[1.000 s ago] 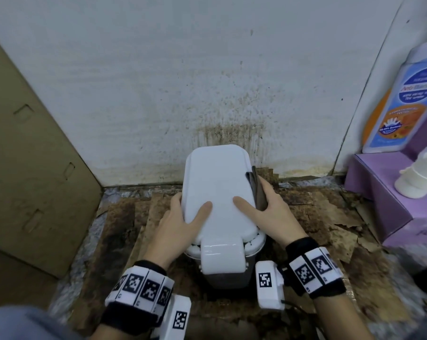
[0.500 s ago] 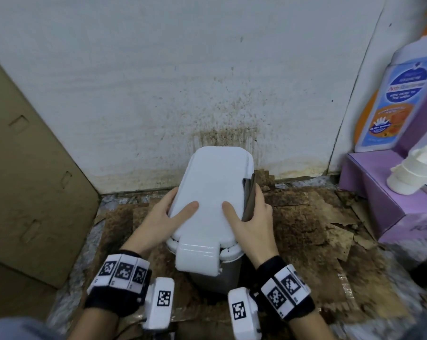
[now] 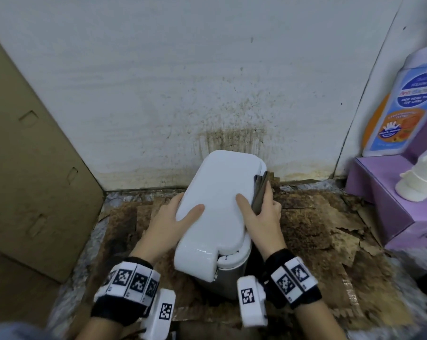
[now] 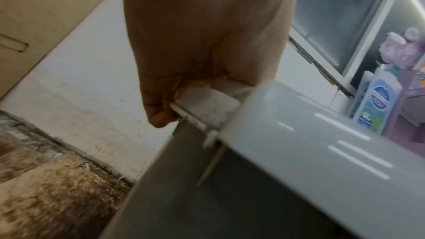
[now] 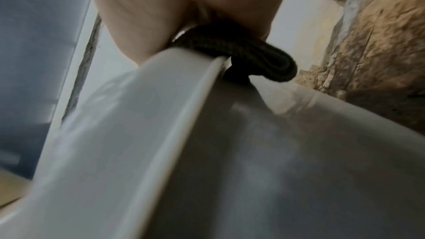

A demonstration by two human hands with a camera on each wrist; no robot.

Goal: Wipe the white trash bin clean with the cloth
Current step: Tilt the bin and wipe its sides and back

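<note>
- Floor (image 3: 313, 224) of soiled, peeling brown board runs to a stained white wall (image 3: 183, 82); nearest the person, both wrists carry black bands with printed markers.
- Left hand (image 3: 168, 224) grips the left edge of the white trash bin (image 3: 219, 200); thumb lies flat on the lid, fingers are curled under the rim, as the left wrist view confirms.
- Right hand (image 3: 264, 219) clamps the right edge, thumb on the lid; a folded dark cloth (image 3: 260, 192) is pinched between its fingers and the bin's side, pressed against the rim per the right wrist view.
- The bin stands on the board between the hands, just in front of the wall; it is tilted, lid closed, grey body showing below.
- Change noted: compared with a second ago, the bin now leans over to its left and has been drawn off the wall by both hands; the holds are unchanged.
- Judgement: this is repositioning, not wiping; the cloth is trapped at the side and no stroke is evident; the wipe appears barely begun.
- Beyond, cardboard sheet (image 3: 28, 155) leans at left; a purple box (image 3: 384, 200) bearing a blue-labelled bottle (image 3: 404, 106) stands at right, well apart.
</note>
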